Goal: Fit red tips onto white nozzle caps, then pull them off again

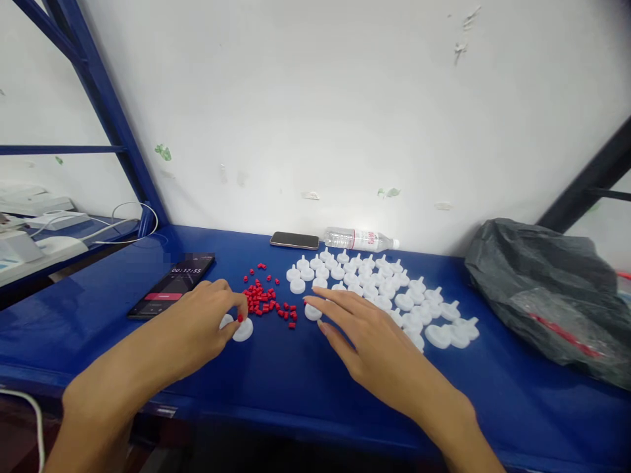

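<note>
My left hand (214,315) is closed in a pinch on a small red cap (240,318). The cap is over a round white plastic piece (243,331) lying on the blue table, and a second white piece shows partly behind the fingers. To the right, my right hand (362,325) reaches in with fingers stretched and apart. Its fingertips are at another white piece (312,313), with a speck of red by the index fingertip; whether they touch it I cannot tell. Loose red caps (259,299) lie heaped between the hands. Many white pieces with thin stems (389,287) spread beyond my right hand.
A phone showing a timer (170,289) lies left of the red caps. Another dark phone (294,240) and a clear bottle (359,239) lie by the wall. A grey plastic bag (532,282) fills the right side of the blue table (276,387).
</note>
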